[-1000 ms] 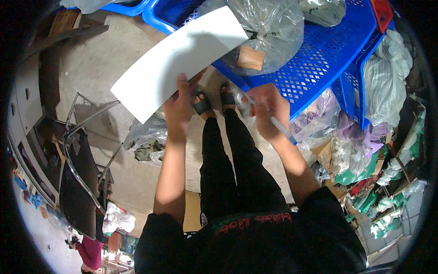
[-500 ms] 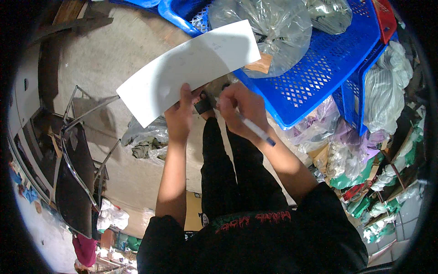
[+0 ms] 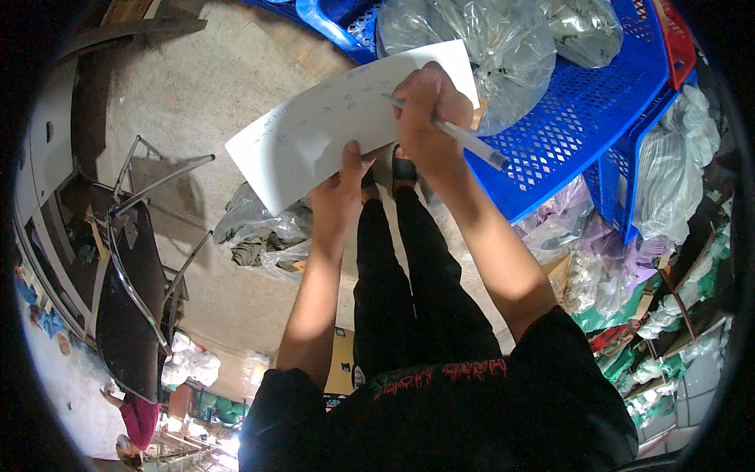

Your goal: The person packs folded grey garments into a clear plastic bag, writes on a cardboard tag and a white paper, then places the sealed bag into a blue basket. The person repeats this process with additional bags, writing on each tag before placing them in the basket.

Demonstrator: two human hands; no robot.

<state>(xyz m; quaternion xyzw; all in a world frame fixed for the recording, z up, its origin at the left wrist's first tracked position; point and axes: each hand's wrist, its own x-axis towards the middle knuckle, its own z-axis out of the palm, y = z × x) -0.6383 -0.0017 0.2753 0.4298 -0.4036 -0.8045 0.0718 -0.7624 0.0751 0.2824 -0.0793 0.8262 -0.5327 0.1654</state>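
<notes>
L hand [image 3: 344, 182] pinches lower edge of white paper sheet [image 3: 330, 126], held up in air over floor. R hand [image 3: 425, 110], grip closed round a pen [image 3: 464, 140], tip on sheet. Beyond: blue crate [image 3: 582, 134] w/ clear plastic bags [image 3: 487, 47].

- Both bare forearms rise from the lower edge, reaching forward and up, elbows bent.
- The left hand [image 3: 344, 182] is raised at chest height, fingers curled closed in a pinch, thumb on the near side.
- The right hand [image 3: 425, 110] sits higher and just beside it, wrist bent, fingers wrapped in a writing grip.
</notes>
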